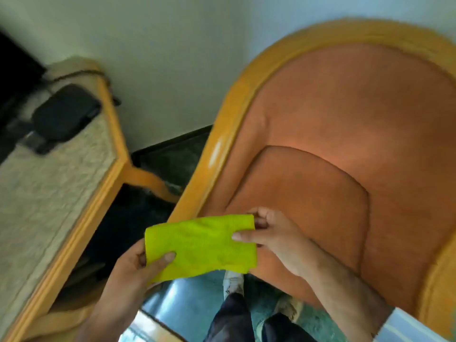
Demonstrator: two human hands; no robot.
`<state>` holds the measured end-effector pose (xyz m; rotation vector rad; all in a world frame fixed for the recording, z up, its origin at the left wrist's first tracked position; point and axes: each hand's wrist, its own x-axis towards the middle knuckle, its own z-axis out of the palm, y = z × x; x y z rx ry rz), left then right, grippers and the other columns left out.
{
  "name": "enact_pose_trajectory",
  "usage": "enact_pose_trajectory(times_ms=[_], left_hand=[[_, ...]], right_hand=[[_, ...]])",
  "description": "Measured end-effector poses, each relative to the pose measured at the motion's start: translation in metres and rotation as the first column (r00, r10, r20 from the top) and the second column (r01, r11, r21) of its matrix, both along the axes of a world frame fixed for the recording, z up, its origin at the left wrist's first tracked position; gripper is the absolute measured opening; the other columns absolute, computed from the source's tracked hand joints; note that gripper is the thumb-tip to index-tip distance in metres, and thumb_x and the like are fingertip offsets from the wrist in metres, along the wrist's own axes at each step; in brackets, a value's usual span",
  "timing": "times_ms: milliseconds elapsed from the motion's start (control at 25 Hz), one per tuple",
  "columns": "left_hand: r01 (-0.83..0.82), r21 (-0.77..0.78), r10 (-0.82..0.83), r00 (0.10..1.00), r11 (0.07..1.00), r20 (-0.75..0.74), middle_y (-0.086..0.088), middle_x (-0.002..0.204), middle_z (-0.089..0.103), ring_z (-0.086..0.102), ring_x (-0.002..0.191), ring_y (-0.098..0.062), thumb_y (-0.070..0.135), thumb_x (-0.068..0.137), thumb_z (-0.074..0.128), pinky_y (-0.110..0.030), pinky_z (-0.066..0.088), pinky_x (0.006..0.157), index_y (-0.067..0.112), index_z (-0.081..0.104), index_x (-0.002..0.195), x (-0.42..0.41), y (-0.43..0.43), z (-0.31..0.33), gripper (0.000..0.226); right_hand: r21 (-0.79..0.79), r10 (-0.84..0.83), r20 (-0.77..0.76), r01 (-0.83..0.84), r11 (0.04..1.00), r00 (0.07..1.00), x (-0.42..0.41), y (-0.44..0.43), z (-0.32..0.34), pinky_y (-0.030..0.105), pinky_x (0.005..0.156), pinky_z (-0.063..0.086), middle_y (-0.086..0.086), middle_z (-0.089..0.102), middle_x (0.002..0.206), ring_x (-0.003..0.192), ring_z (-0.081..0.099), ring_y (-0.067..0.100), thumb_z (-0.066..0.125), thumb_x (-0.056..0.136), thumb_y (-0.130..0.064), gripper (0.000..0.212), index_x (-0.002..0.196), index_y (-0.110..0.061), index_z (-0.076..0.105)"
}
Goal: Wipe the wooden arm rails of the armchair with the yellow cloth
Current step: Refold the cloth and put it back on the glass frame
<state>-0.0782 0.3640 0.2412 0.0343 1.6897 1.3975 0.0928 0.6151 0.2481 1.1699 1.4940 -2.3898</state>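
Observation:
The yellow cloth (201,245) is folded into a flat rectangle and held in the air in front of the armchair's seat. My left hand (133,270) pinches its lower left corner, thumb on top. My right hand (269,236) grips its right edge. The armchair (345,149) has orange upholstery and a curved yellow wooden rail (222,144) that runs from the left arm up over the back. The cloth hovers just beside the lower end of the left rail without clearly touching it. The right rail (439,280) shows at the frame's right edge.
A wooden-edged table (61,183) with a pale stone top stands to the left, with a black device (65,112) and cables on it. A dark gap of floor lies between table and chair. My legs and shoes (233,285) stand on glossy green floor below.

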Motion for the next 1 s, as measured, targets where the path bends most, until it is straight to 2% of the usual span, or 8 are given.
enact_pose_trajectory(times_ms=[200,280,400,480,640,720,880,1000], left_hand=[[-0.291,0.069,0.294,0.954,0.954,-0.051,-0.013,0.124,0.078,0.075,0.113,-0.035,0.029,0.079,0.083,-0.048,0.063,0.094,0.018,0.073,0.125,-0.011,-0.107,-0.017,0.048],[-0.412,0.095,0.418,0.907,0.906,-0.055,-0.012,0.125,0.077,0.074,0.114,-0.033,0.030,0.083,0.082,-0.043,0.063,0.093,0.018,0.073,0.125,-0.003,-0.154,-0.027,0.044],[-0.552,0.076,0.556,0.829,0.830,-0.051,-0.010,0.124,0.078,0.075,0.114,-0.029,0.025,0.092,0.070,-0.031,0.064,0.086,0.018,0.074,0.123,0.015,-0.214,-0.052,0.033],[-0.664,0.024,0.664,0.746,0.748,-0.048,-0.010,0.123,0.078,0.075,0.112,-0.029,0.016,0.097,0.067,-0.031,0.065,0.085,0.016,0.074,0.122,0.029,-0.258,-0.073,0.027],[-0.820,-0.152,0.817,0.569,0.552,-0.099,-0.008,0.112,0.079,0.076,0.097,-0.022,0.006,0.097,0.068,-0.028,0.066,0.076,0.014,0.077,0.112,0.061,-0.331,-0.128,0.020],[-0.836,-0.241,0.836,0.531,0.492,-0.137,-0.009,0.103,0.076,0.074,0.081,-0.015,0.005,0.093,0.073,-0.027,0.065,0.067,0.013,0.078,0.107,0.070,-0.353,-0.158,0.016],[-0.747,-0.532,0.716,0.616,0.398,-0.329,-0.013,0.090,0.081,0.069,0.078,-0.018,0.020,0.080,0.088,-0.034,0.059,0.077,0.011,0.082,0.095,0.084,-0.387,-0.223,0.019],[-0.686,-0.636,0.623,0.680,0.354,-0.387,-0.004,0.083,0.079,0.070,0.079,-0.018,0.030,0.078,0.088,-0.029,0.050,0.067,0.013,0.081,0.093,0.084,-0.396,-0.251,0.024]], right_hand=[[0.087,0.241,-0.035,-0.238,0.967,0.970,-0.096,-0.064,0.002,0.020,0.066,0.059,0.006,0.083,0.095,0.087,0.079,0.015,0.085,0.076,0.001,0.028,0.098,-0.013,0.074],[0.113,0.358,-0.010,-0.354,0.928,0.934,-0.129,-0.106,-0.004,0.027,0.070,0.063,0.014,0.082,0.101,0.089,0.078,0.019,0.086,0.075,0.003,0.030,0.098,-0.010,0.073],[0.098,0.519,0.056,-0.522,0.847,0.853,-0.162,-0.164,-0.025,0.043,0.092,0.061,0.021,0.079,0.110,0.102,0.076,0.031,0.084,0.077,0.005,0.027,0.098,-0.008,0.073],[0.048,0.644,0.093,-0.649,0.759,0.759,-0.178,-0.211,-0.051,0.043,0.096,0.059,0.014,0.079,0.107,0.103,0.075,0.030,0.076,0.085,0.005,0.021,0.099,-0.009,0.072],[0.005,0.776,0.141,-0.784,0.620,0.614,-0.194,-0.308,-0.120,0.027,0.080,0.061,0.006,0.072,0.098,0.089,0.070,0.016,0.064,0.095,0.007,0.018,0.106,-0.007,0.066],[0.053,0.792,0.197,-0.813,0.580,0.578,-0.201,-0.342,-0.155,0.032,0.084,0.060,0.009,0.071,0.099,0.090,0.068,0.018,0.067,0.094,0.006,0.020,0.111,-0.005,0.067],[0.187,0.790,0.314,-0.850,0.492,0.527,-0.205,-0.393,-0.223,0.041,0.087,0.060,0.016,0.073,0.105,0.098,0.070,0.029,0.077,0.087,0.004,0.026,0.112,0.003,0.072],[0.348,0.799,0.369,-0.868,0.355,0.475,-0.204,-0.410,-0.256,0.056,0.093,0.060,0.025,0.078,0.106,0.104,0.074,0.042,0.086,0.080,-0.004,0.020,0.098,-0.002,0.077]])
